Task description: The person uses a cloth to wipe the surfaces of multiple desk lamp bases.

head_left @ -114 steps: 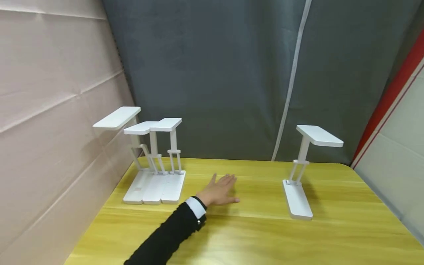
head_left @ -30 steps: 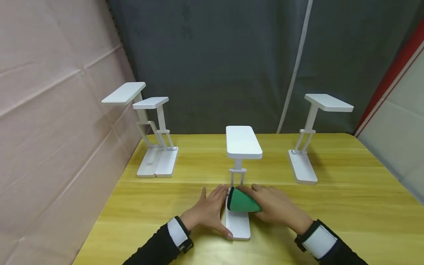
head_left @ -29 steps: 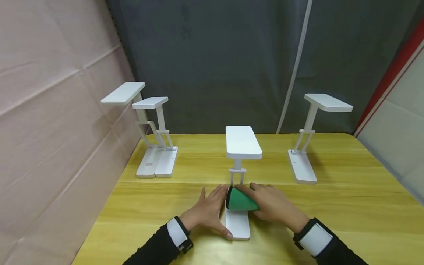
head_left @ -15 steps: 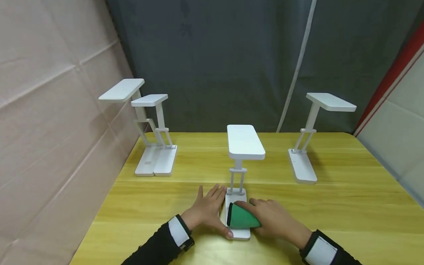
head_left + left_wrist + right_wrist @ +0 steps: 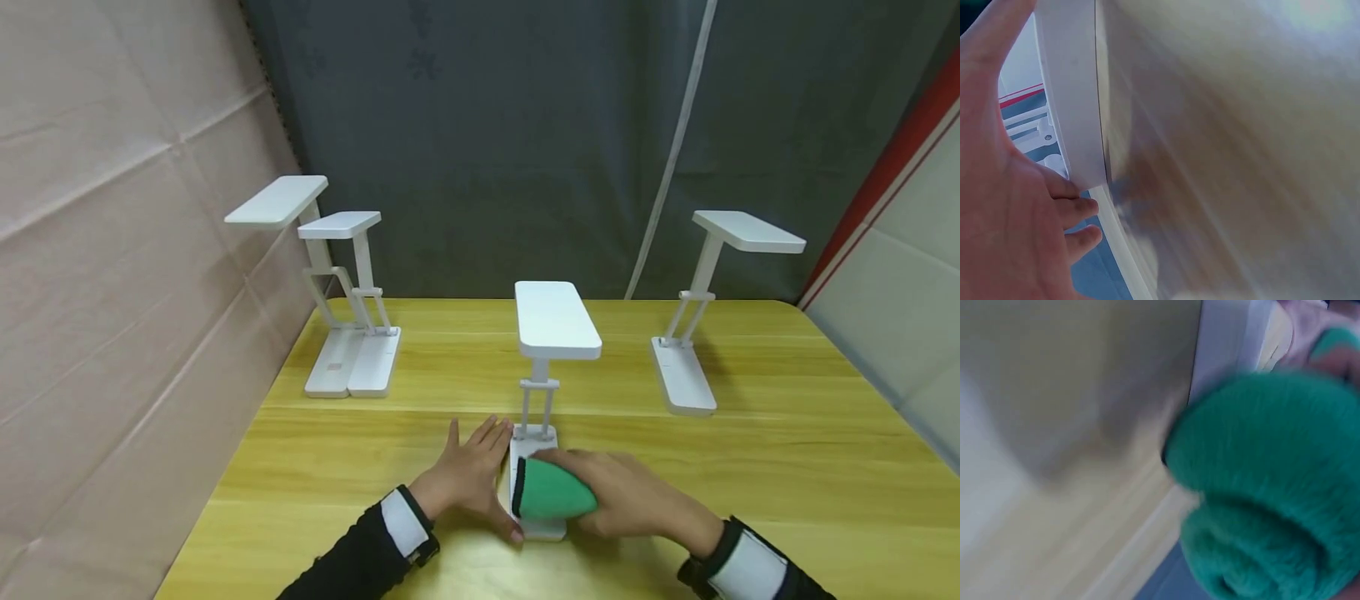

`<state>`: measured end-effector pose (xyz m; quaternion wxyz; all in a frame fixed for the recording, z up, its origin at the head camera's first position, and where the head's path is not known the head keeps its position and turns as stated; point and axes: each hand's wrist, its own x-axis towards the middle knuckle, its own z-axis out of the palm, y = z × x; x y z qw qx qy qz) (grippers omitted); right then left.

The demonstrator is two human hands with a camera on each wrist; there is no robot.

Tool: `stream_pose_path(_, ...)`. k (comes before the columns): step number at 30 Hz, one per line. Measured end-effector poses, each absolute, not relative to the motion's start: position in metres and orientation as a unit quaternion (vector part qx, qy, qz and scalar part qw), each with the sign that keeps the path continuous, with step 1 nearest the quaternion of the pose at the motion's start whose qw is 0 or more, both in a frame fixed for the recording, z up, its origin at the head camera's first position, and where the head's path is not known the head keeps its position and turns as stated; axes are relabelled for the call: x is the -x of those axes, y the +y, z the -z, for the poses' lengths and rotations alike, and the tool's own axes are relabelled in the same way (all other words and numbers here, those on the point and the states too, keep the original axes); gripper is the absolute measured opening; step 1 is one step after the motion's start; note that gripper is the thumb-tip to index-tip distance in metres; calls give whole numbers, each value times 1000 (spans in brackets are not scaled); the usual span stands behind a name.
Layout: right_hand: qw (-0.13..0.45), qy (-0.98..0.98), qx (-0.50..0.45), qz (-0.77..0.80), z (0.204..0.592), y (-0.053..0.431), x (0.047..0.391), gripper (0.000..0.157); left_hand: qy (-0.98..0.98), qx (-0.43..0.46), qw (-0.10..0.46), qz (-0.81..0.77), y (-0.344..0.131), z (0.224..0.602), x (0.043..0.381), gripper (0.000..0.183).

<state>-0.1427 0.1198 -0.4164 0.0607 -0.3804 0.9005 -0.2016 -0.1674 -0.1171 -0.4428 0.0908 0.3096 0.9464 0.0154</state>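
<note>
Gripping a folded green cloth [image 5: 558,490] in the right hand [image 5: 633,496], with fingers curled round it, low in the centre of the head view, over the base [image 5: 534,442] of a white stand [image 5: 557,321]. Touching the left edge of that base with the left hand [image 5: 467,479], with straight fingers and thumb spread wide. Working on a yellow wooden table [image 5: 315,492], with a far-left stand [image 5: 277,202] and a neighbouring stand [image 5: 341,225] side by side at left centre, and a right-hand stand [image 5: 748,232] at right centre. Facing a dark grey curtain [image 5: 480,150] across the top.
</note>
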Motion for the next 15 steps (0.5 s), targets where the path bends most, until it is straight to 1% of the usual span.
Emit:
stream_pose_path(2,-3,918,355,175,417,109,152,81,946,-308,94,-19,-118,444,168,135)
stream_pose_path(6,-128,934,326,66,430,91,162,82,947,-305,101,-7,-119,448,167,129)
stream_pose_path(8,-173,933,317,7,438,86,161,77,947,-305,102,-4,-119,449,167,127)
stream_pose_path(11,-204,927,311,-47,446,83,157,72,948,-304,98,-14,-119,450,167,128)
stream_pose_path(15,-199,923,321,-67,447,85,151,70,948,-303,93,-28,-120,451,170,132)
